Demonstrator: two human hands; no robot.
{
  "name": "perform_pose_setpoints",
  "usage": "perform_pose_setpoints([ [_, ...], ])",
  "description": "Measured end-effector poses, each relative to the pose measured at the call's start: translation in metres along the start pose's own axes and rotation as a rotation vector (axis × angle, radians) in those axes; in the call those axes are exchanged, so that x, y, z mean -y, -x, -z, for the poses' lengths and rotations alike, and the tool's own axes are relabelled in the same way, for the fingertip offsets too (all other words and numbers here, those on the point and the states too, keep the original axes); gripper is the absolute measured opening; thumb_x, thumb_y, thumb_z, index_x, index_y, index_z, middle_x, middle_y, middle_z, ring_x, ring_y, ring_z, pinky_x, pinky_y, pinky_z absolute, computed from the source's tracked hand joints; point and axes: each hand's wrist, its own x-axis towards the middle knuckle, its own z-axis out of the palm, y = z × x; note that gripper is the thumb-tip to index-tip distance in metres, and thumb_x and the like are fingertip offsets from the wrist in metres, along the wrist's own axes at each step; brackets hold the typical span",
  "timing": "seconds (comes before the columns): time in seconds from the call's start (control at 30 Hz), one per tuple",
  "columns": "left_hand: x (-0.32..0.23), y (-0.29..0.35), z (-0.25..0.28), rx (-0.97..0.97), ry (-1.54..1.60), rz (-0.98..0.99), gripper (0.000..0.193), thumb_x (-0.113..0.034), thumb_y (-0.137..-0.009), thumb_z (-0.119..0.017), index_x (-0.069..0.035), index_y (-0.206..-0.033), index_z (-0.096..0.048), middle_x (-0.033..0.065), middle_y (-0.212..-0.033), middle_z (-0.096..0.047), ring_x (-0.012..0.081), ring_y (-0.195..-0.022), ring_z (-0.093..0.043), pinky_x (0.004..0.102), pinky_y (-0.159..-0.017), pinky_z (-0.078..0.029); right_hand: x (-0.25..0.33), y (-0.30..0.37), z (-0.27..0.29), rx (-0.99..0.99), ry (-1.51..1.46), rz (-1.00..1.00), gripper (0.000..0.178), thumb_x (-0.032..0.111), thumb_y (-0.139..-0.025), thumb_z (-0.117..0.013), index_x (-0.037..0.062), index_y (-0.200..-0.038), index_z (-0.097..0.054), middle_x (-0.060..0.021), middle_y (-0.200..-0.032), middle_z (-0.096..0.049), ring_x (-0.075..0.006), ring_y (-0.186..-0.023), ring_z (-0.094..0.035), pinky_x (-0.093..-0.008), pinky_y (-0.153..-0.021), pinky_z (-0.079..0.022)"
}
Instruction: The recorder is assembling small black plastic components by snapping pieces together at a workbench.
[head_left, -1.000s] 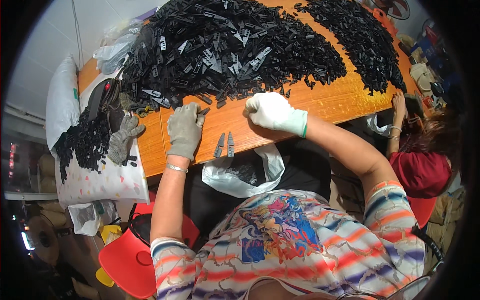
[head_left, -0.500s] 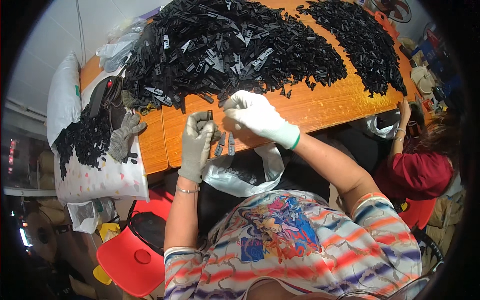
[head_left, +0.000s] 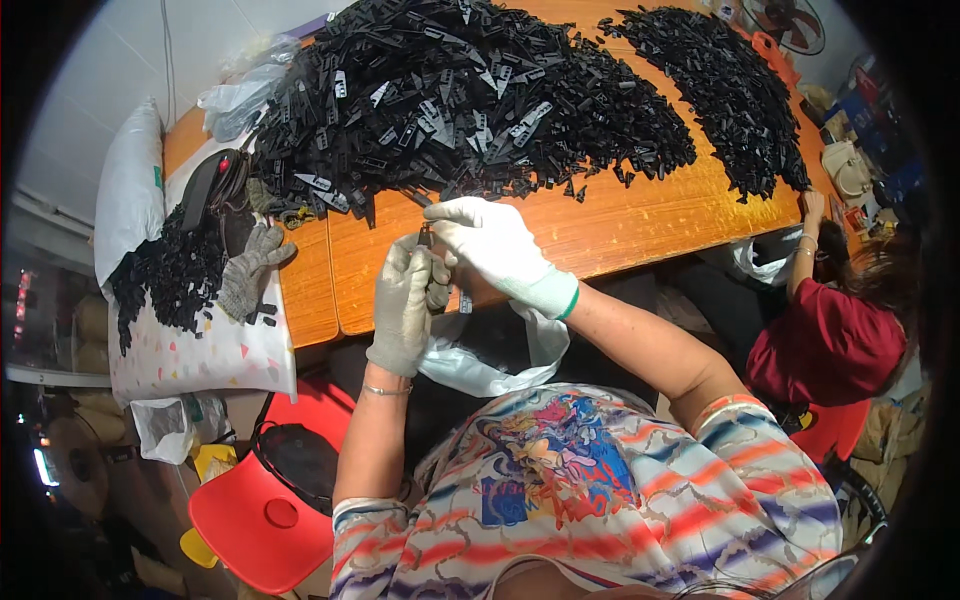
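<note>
Black plastic piece is sticking out from my left hand, which is gripping it firmly on the near side of the big heap of black parts. One second ago my hands were apart; now my right hand is coming up beside the piece's free end, so both hands are attending to this one piece. My right fingers are bending together, but whether they are grasping anything, I cannot tell. The long axis is running roughly toward the heap, the free end pointing away from me.
</note>
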Motion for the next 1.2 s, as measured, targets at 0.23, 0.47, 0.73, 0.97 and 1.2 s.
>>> perform_pose_setpoints([
  [0.23, -0.003, 0.004, 0.003, 0.048, 0.218, 0.067, 0.030, -0.022, -0.102, -0.044, -0.004, -0.125, -0.050, 0.0033, -0.098, -0.058, 0.0055, -0.084, -0.052, 0.0177, -0.072, -0.047, 0.005, 0.000, -0.002, 0.027, 0.005, -0.054, 0.029, 0.016, -0.092, -0.061, -0.0043, -0.113, -0.063, -0.0055, -0.089, -0.069, -0.0084, -0.076, -0.062, -0.0235, -0.071, -0.051],
  [0.47, 0.001, 0.003, 0.012, 0.115, 0.351, 0.158, 0.027, -0.017, -0.100, -0.046, -0.001, -0.121, -0.051, 0.0050, -0.097, -0.057, 0.0071, -0.084, -0.053, 0.0191, -0.074, -0.048, 0.003, -0.001, -0.002, 0.023, 0.071, -0.054, 0.027, 0.015, -0.092, -0.061, -0.0045, -0.112, -0.062, -0.0062, -0.087, -0.069, -0.0085, -0.076, -0.062, -0.0237, -0.071, -0.051],
  [0.73, 0.010, 0.002, 0.008, 0.041, 0.069, -0.003, 0.025, -0.017, -0.101, -0.044, -0.001, -0.119, -0.048, 0.0028, -0.087, -0.056, 0.0024, -0.059, -0.042, 0.0159, -0.053, -0.038, -0.008, 0.004, -0.005, 0.012, 0.178, 0.033, 0.027, 0.014, -0.093, -0.059, -0.0042, -0.112, -0.062, -0.0075, -0.088, -0.068, -0.0091, -0.076, -0.062, -0.0240, -0.070, -0.051],
  [0.97, 0.010, 0.004, -0.001, -0.073, -0.207, -0.085, 0.025, -0.014, -0.100, -0.042, 0.000, -0.121, -0.048, 0.0001, -0.080, -0.050, 0.0018, -0.060, -0.041, 0.0163, -0.051, -0.037, -0.006, 0.007, -0.006, -0.008, 0.287, 0.064, 0.029, 0.017, -0.091, -0.060, -0.0016, -0.114, -0.063, -0.0086, -0.090, -0.069, -0.0113, -0.080, -0.064, -0.0251, -0.072, -0.052],
  [1.2, 0.012, 0.005, 0.002, -0.129, -0.363, -0.184, 0.024, -0.012, -0.100, -0.042, 0.001, -0.119, -0.051, -0.0015, -0.079, -0.049, 0.0024, -0.064, -0.042, 0.0172, -0.054, -0.039, 0.001, 0.011, -0.010, 0.025, 0.232, 0.010, 0.030, 0.016, -0.091, -0.059, -0.0012, -0.115, -0.061, -0.0071, -0.083, -0.069, -0.0099, -0.067, -0.064, -0.0246, -0.061, -0.051],
])
